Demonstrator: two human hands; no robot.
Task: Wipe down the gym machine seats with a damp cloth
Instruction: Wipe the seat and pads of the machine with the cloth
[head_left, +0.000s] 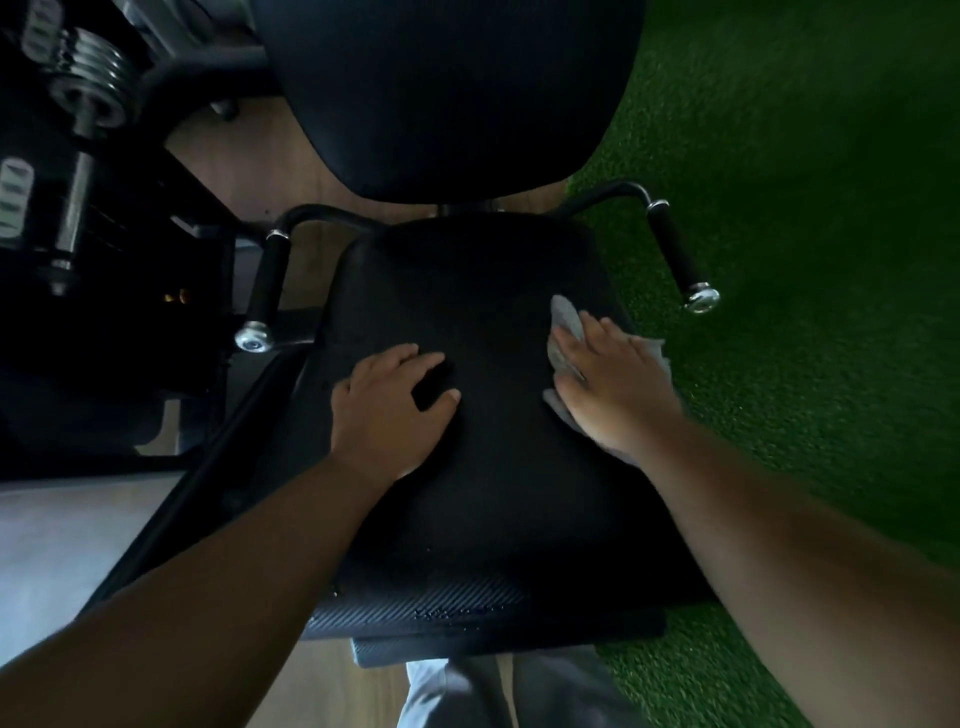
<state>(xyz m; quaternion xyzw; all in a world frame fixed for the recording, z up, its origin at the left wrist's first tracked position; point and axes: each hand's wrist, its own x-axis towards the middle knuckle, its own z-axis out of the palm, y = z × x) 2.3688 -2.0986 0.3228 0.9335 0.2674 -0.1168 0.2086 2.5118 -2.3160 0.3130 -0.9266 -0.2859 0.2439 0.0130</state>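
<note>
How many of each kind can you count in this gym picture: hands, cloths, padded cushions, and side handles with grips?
Hands: 2, the left hand and the right hand
Cloths: 1, the grey cloth
Padded cushions: 2, the seat and the backrest
Side handles: 2, left handle and right handle
Total: 7

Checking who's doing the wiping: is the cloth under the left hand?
No, the cloth lies under the right hand; the left hand rests bare on the seat.

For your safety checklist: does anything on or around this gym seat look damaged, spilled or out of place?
Nothing stands out. The seat looks intact, the right hand presses the cloth flat, and the left hand rests bare beside it.
</note>
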